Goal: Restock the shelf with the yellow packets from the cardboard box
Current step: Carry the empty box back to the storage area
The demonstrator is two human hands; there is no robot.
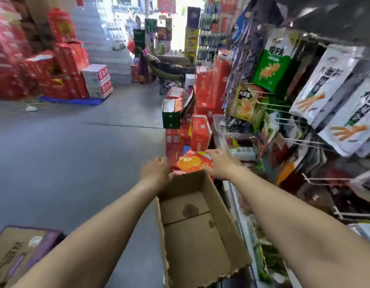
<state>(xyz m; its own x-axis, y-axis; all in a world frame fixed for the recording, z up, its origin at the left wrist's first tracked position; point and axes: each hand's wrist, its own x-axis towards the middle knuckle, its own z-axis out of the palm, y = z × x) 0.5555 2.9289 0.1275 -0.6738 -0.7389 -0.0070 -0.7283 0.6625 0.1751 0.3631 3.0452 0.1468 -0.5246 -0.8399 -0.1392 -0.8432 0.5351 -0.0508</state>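
The cardboard box (197,242) lies lengthwise in front of me, open and tilted, and its inside is bare apart from a dark stain. No yellow packets show in it. My left hand (155,170) curls over the box's far left corner. My right hand (221,163) sits on the far right corner, thumb along the rim and fingers stretched forward. Just beyond the far rim lies a red and orange packet (192,163) printed with orange fruit. The shelf (304,129) of hanging snack bags on wire hooks rises at my right.
Red cartons (200,132) are stacked past the box along the shelf's foot. More red cartons (55,75) are piled at the far left across the grey floor. A flattened purple-edged carton (20,252) lies at the bottom left. A folding chair (169,80) stands at the back.
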